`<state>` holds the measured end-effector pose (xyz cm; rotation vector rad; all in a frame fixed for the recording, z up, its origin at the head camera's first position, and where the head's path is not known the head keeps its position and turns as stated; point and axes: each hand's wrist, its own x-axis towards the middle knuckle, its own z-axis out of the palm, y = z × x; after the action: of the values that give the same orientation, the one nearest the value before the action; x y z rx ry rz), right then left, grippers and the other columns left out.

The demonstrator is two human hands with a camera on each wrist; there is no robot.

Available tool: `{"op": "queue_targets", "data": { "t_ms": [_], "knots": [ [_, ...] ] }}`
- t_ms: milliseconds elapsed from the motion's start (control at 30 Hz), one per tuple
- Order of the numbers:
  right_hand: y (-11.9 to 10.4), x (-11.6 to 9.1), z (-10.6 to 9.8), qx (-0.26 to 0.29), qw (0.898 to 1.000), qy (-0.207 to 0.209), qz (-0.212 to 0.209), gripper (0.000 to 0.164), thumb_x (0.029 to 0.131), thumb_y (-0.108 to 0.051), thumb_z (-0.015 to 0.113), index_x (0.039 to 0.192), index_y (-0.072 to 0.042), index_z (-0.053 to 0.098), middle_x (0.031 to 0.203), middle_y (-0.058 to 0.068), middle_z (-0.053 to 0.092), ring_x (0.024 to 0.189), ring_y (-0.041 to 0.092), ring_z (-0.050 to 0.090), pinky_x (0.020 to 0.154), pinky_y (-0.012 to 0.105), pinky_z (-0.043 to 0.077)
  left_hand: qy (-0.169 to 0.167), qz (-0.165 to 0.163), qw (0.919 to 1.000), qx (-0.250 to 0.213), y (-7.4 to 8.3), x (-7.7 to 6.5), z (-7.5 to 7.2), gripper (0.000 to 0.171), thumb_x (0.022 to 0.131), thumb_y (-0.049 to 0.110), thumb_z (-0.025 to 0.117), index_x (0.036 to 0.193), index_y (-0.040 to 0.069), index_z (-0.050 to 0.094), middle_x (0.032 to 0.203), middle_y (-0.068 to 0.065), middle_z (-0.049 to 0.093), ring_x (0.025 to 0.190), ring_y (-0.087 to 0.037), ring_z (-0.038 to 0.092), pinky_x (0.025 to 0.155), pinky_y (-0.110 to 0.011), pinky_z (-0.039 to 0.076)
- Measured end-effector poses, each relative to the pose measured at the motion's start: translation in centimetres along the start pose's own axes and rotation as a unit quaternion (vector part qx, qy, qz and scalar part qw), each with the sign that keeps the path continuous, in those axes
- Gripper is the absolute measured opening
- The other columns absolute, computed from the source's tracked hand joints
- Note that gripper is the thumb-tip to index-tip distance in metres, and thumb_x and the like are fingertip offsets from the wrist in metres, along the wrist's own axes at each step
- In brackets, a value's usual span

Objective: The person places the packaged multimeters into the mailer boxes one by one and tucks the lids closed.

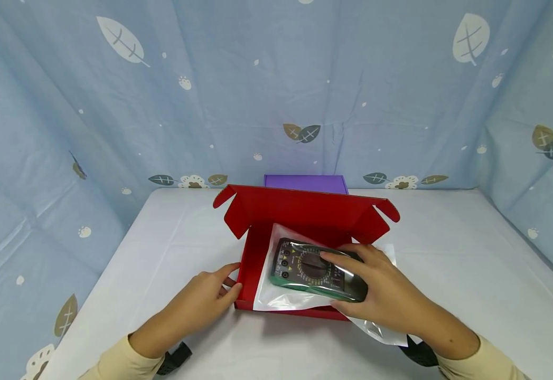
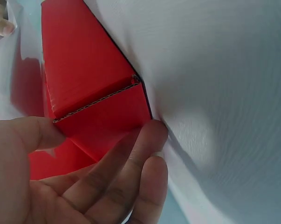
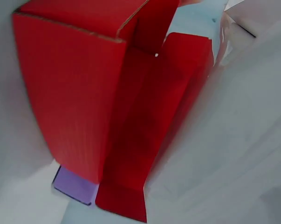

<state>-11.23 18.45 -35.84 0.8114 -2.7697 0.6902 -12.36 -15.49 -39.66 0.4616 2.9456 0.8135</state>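
Note:
An open red cardboard box lies on the table, its lid raised at the back. My left hand holds the box's front left corner; in the left wrist view its thumb is at the top edge of the box wall and its fingers are against the outside. Over the box, my right hand grips a black and green multimeter by its right end, through a clear plastic bag. The dial and sockets face up. In the right wrist view the bag hides the multimeter and most of the hand.
Behind the red lid stands a purple box, partly hidden. A white cloth covers the table, and a blue leaf-patterned curtain hangs at the back and sides. The bag's loose end trails over the box's right front edge.

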Motion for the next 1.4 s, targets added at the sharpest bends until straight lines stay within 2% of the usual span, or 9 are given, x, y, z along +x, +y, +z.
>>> {"op": "queue_targets", "data": {
  "t_ms": [67, 300, 600, 767, 1100, 1400],
  "knots": [
    [-0.1, 0.2, 0.2, 0.0, 1.0, 0.002, -0.007, 0.08, 0.069, -0.036, 0.09, 0.141, -0.039, 0.055, 0.137, 0.007, 0.056, 0.13, 0.04, 0.047, 0.088, 0.062, 0.053, 0.002, 0.005, 1.0, 0.005, 0.1, -0.1, 0.1, 0.041, 0.094, 0.02, 0.064, 0.133, 0.008, 0.06, 0.096, 0.002, 0.076, 0.078, -0.005, 0.071, 0.071, -0.025, 0.057],
    [-0.4, 0.8, 0.6, -0.001, 1.0, -0.003, -0.018, 0.082, 0.068, -0.036, 0.091, 0.141, -0.04, 0.054, 0.135, 0.002, 0.057, 0.121, 0.025, 0.052, 0.089, 0.05, 0.054, 0.006, 0.015, 0.9998, 0.01, 0.2, -0.2, 0.3, 0.042, 0.094, 0.02, 0.065, 0.134, 0.008, 0.06, 0.093, 0.005, 0.076, 0.077, -0.003, 0.069, 0.07, -0.024, 0.056],
    [-0.9, 1.5, 0.9, -0.007, 0.999, -0.001, -0.034, 0.082, 0.068, -0.039, 0.091, 0.142, -0.04, 0.054, 0.131, 0.0, 0.058, 0.117, 0.02, 0.053, 0.088, 0.044, 0.054, -0.001, 0.013, 0.9999, 0.006, 0.2, -0.3, 0.3, 0.043, 0.094, 0.019, 0.065, 0.134, 0.008, 0.059, 0.093, 0.004, 0.075, 0.076, -0.002, 0.068, 0.069, -0.024, 0.055],
    [-1.1, 2.0, 1.1, -0.005, 0.999, 0.002, -0.042, 0.082, 0.068, -0.039, 0.091, 0.141, -0.038, 0.055, 0.133, 0.0, 0.057, 0.12, 0.019, 0.052, 0.09, 0.043, 0.055, 0.003, 0.027, 0.9996, 0.0, 0.0, -0.3, 0.3, 0.042, 0.094, 0.019, 0.065, 0.134, 0.009, 0.06, 0.094, 0.003, 0.076, 0.075, -0.001, 0.068, 0.068, -0.023, 0.054],
    [-0.8, 3.0, 1.3, 0.007, 0.999, -0.01, -0.033, 0.081, 0.068, -0.038, 0.091, 0.141, -0.036, 0.056, 0.135, 0.002, 0.057, 0.121, 0.021, 0.053, 0.09, 0.042, 0.056, -0.016, 0.001, 0.9999, -0.003, 0.1, -0.2, 0.2, 0.046, 0.094, 0.024, 0.066, 0.138, 0.013, 0.057, 0.098, 0.004, 0.075, 0.076, 0.0, 0.066, 0.068, -0.024, 0.053],
    [0.0, 3.6, 2.1, 0.007, 0.999, -0.007, -0.038, 0.079, 0.068, -0.039, 0.091, 0.14, -0.035, 0.058, 0.136, 0.003, 0.056, 0.122, 0.022, 0.052, 0.088, 0.04, 0.057, -0.015, 0.007, 0.9998, -0.012, 0.0, -0.1, 0.0, 0.044, 0.095, 0.023, 0.065, 0.137, 0.013, 0.057, 0.096, 0.006, 0.074, 0.076, 0.002, 0.065, 0.069, -0.022, 0.053]
  ]
}}
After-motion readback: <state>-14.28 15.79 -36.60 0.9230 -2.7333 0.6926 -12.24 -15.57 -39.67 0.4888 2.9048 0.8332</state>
